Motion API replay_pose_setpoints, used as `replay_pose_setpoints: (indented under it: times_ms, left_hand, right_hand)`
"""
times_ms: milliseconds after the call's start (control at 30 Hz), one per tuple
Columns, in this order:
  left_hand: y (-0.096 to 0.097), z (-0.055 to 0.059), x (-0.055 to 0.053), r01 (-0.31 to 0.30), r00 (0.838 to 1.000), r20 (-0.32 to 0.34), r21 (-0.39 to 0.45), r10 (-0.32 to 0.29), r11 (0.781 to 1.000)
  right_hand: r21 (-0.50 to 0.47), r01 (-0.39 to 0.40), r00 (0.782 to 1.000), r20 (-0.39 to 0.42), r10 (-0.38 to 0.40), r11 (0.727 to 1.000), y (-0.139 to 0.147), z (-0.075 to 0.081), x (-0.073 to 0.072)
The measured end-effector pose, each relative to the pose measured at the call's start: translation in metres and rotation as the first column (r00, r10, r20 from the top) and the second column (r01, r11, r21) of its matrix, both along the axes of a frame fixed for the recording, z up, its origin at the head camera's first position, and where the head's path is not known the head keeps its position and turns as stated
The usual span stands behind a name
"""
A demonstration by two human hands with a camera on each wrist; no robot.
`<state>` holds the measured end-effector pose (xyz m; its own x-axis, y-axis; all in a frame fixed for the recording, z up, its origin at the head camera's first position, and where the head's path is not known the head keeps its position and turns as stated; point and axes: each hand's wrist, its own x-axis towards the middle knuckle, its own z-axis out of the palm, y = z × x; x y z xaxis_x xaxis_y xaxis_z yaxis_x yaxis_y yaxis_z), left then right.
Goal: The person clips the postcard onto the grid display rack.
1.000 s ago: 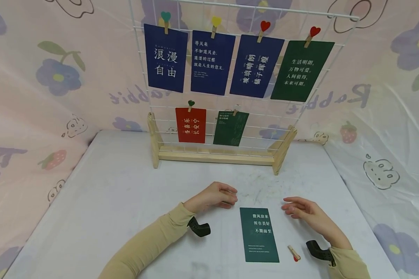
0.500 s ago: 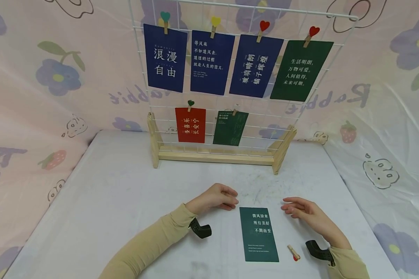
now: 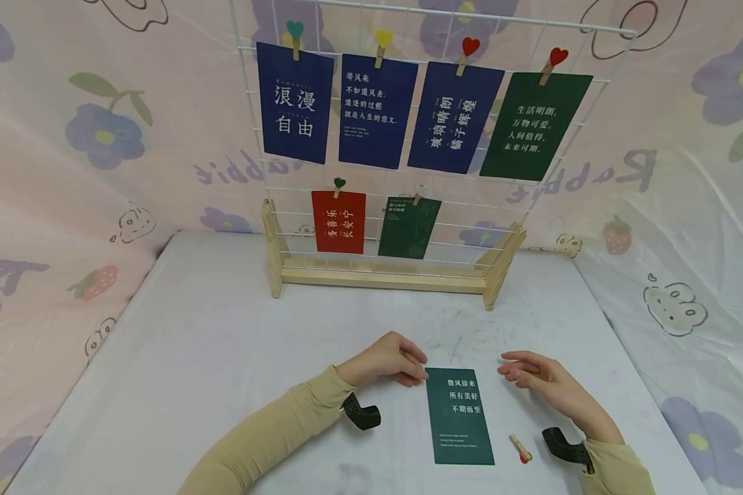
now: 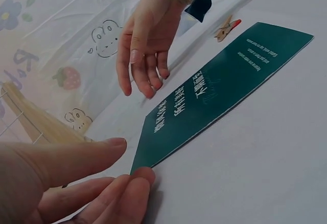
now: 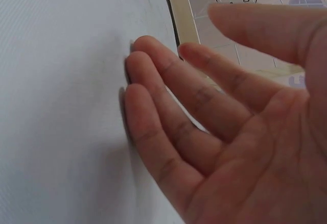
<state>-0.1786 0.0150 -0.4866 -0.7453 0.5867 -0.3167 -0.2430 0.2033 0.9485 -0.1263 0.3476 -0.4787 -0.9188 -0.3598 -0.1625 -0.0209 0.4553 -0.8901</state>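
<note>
A dark green card (image 3: 461, 430) with white writing lies flat on the white table. My left hand (image 3: 385, 359) is at the card's far left corner. In the left wrist view its fingertips (image 4: 138, 183) meet that corner, while the thumb stands apart above it. My right hand (image 3: 543, 377) rests on the table to the right of the card, with relaxed fingers and nothing in them. A small wooden clothespin (image 3: 520, 448) with a red end lies between the card and my right wrist.
Behind the hands stands a white wire grid rack on a wooden base (image 3: 384, 278). Heart-topped clips hold several cards on it, among them a red card (image 3: 339, 240) and a small green card (image 3: 408, 234) lower down. Patterned cloth (image 3: 675, 206) surrounds the table (image 3: 192, 330).
My left hand has moved slightly right and nearer to me, reaching the card's corner. The right hand, the card and the clothespin have stayed in place.
</note>
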Motion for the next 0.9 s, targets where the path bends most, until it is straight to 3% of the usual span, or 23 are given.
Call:
replay_pose_setpoints:
  times_ms: [200,333,467,900]
  left_hand:
    - [0.006,-0.002,0.001,-0.052,0.999,-0.017,-0.021,0.052,0.998]
    - [0.010,-0.001,0.002,-0.079,0.995,-0.063,-0.057,0.076,0.995]
    - [0.013,-0.002,0.004,-0.090,0.989,-0.121,-0.078,0.081,0.993]
    - [0.016,-0.008,0.005,-0.122,0.980,-0.170,-0.100,0.104,0.988]
  right_hand:
    - [0.006,0.009,1.000,0.013,-0.009,1.000,0.000,0.000,0.001]
    - [0.008,0.020,1.000,0.015,-0.020,1.000,0.001,0.001,0.000]
    - [0.011,0.024,0.999,0.021,-0.024,1.000,0.001,0.001,-0.001]
    - [0.007,0.021,1.000,0.024,-0.021,1.000,0.000,-0.001,-0.001]
